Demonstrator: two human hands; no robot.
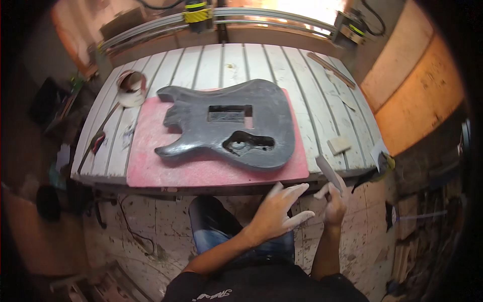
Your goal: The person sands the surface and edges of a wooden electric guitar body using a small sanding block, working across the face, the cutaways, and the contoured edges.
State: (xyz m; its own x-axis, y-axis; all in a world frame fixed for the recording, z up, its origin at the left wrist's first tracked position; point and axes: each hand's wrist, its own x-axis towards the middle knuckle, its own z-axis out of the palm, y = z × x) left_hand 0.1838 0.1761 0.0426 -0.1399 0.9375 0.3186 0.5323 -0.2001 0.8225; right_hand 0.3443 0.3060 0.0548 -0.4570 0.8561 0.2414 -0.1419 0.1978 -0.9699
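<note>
A dark grey electric guitar body [193, 113] lies flat on a pink board [143, 168]. Its cut-out cavities face up and its two horns point left. My left hand [278, 209] hovers just off the table's front edge, empty, its fingers apart and coated in white dust. To the right of it, my right hand [334, 205] is closed around a flat grey strip [328, 171] that looks like folded sandpaper. The strip stands upright from the fingers, apart from the guitar body. White dust covers these fingertips too.
The white slotted table [173, 65] carries a cup-like container [132, 89] at left, a dark slim tool [96, 143], a small pale block [339, 145] at right and a wooden strip [331, 70]. A metal gantry rail [261, 13] spans the back.
</note>
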